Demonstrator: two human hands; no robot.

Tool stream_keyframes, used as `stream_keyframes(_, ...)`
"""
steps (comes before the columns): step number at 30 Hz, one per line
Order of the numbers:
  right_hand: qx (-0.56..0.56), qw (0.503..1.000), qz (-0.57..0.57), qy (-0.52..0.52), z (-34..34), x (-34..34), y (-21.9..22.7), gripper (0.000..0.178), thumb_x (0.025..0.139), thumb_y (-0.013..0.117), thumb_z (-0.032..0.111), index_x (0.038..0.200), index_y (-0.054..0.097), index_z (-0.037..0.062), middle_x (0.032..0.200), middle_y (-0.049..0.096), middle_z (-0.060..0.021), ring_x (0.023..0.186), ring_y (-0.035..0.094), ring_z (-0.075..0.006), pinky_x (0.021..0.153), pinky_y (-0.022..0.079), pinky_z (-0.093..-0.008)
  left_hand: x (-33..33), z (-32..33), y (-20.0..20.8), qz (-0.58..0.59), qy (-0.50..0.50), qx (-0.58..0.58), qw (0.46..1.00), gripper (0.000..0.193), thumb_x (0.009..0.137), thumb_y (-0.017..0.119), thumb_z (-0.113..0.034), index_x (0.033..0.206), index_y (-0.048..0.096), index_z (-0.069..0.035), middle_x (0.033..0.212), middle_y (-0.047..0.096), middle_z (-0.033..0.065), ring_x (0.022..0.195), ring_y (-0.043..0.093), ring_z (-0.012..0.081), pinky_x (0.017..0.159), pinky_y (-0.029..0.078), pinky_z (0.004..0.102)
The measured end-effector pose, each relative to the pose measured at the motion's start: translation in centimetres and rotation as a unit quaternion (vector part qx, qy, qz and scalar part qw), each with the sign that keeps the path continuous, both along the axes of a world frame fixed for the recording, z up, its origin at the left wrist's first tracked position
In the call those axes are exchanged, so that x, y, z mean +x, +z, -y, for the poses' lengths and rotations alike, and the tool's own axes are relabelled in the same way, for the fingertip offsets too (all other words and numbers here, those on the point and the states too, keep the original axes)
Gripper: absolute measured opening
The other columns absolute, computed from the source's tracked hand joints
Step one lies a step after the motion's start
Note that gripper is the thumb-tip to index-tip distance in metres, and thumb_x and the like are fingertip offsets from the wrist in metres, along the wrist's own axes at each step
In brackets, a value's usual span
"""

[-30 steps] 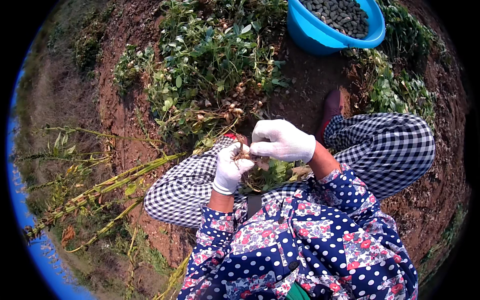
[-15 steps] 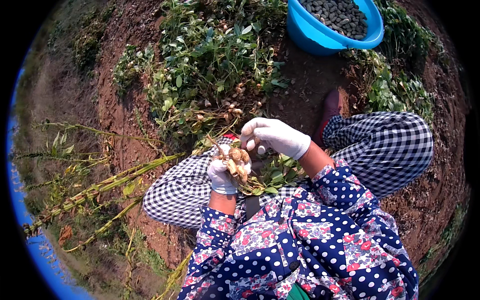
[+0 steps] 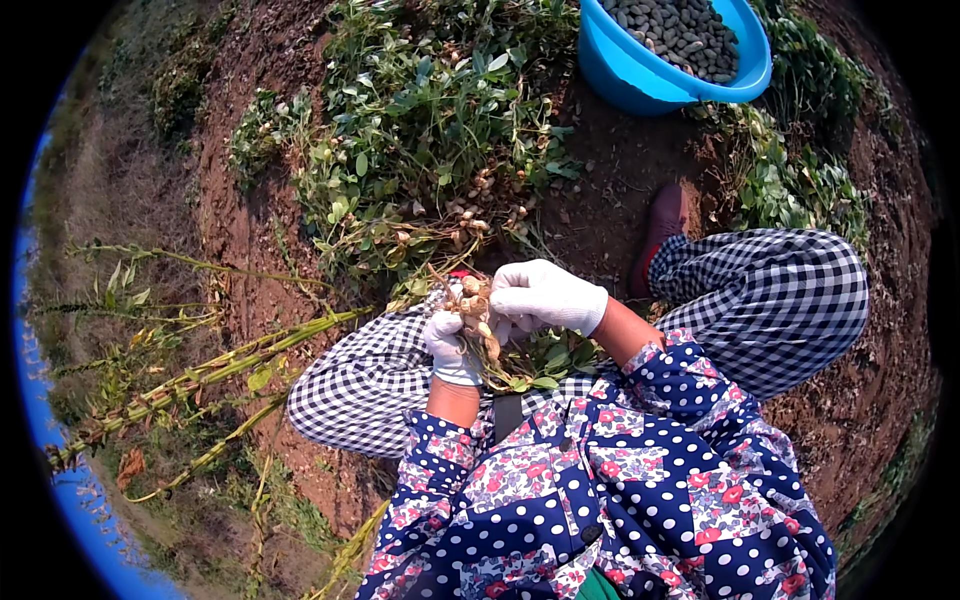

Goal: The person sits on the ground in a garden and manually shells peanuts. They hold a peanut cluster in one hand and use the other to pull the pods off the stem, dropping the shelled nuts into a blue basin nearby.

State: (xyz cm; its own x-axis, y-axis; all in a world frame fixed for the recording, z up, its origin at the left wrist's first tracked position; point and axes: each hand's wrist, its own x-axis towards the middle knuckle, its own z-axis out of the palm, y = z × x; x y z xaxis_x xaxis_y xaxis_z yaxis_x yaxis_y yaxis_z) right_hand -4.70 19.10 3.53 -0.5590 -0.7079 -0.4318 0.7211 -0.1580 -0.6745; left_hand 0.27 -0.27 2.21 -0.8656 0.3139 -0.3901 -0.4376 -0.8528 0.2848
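My left hand (image 3: 452,350), in a white glove, is closed round the root end of a peanut plant. Its cluster of pale tan peanut pods (image 3: 478,308) sticks out above the fingers. From the right, my right hand (image 3: 548,295), also gloved in white, reaches the cluster with its fingers bent and pressed together at the pods. Its fingertips are partly hidden behind the hand. The plant's green leaves (image 3: 548,362) hang below both hands, over my lap.
A blue tub (image 3: 640,98) holding many peanuts (image 3: 690,40) stands at the far right. Pulled peanut plants (image 3: 420,150) lie heaped ahead on brown soil. More green plants (image 3: 800,180) are right of the tub. Tall weed stalks (image 3: 200,375) lean in from the left.
My right hand has moved slightly down and left, and its raised fingers have closed in at the pods. My left hand still holds the plant in about the same place.
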Motion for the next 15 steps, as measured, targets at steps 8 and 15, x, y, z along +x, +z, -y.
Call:
stream_keyframes(8, -0.362, 0.927, 0.075, -0.069, -0.6, 0.9, 0.3, 0.032, 0.088, 0.057, 0.030, 0.076, 0.056, 0.0010, 0.057, 0.052, -0.0056, 0.042, 0.044, -0.0108, 0.039, 0.035, -0.0242, -0.3, -1.1, 0.4, -0.063, 0.026, 0.127, 0.990, 0.037, 0.066, 0.056, -0.015, 0.099, 0.056, 0.000, 0.075, 0.057, 0.0103, 0.058, 0.049, 0.0231, 0.057, 0.043, 0.0365)
stream_keyframes(15, -0.203, 0.964, 0.082, -0.152, -2.3, -1.3, 0.9, 0.037, 0.094, 0.049, 0.040, 0.100, 0.058, 0.0049, 0.094, 0.062, -0.0081, 0.074, 0.064, -0.0152, 0.050, 0.045, -0.0225, 0.2, -0.4, 1.8, 0.010, -0.025, 0.018, 0.999, 0.052, 0.068, 0.053, -0.011, 0.118, 0.049, 0.003, 0.086, 0.061, 0.0211, 0.065, 0.060, 0.0325, 0.057, 0.051, 0.0405)
